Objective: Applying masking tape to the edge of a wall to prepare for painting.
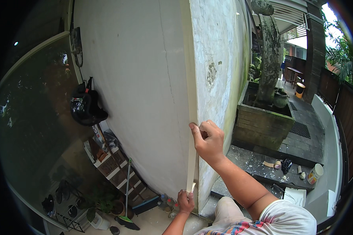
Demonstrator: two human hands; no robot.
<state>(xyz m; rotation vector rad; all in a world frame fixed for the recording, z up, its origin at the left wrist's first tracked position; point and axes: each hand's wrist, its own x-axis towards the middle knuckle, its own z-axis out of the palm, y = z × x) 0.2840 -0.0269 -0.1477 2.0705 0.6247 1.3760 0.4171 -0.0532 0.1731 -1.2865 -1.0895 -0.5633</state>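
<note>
A long beige strip of masking tape (191, 78) runs down the corner edge of the wall, along the side of the smooth white face (133, 78). Around the corner, the other face (213, 43) has patchy, peeling paint. My right hand (210, 141) is closed at the corner at mid-height, fingers curled and thumb against the tape. Lower down, my left hand (185, 201) pinches the tape near its bottom end, where a small pale piece sticks out. The fingertips of both hands are partly hidden.
Left: a black helmet (88, 105) hangs by a glass door; a shoe rack (113, 164), green broom (127, 196) and bottles stand below. Right: a stone planter (262, 121), and steps with paint flakes, a tape roll (277, 164), a white bucket (315, 173) and a white tray (295, 196).
</note>
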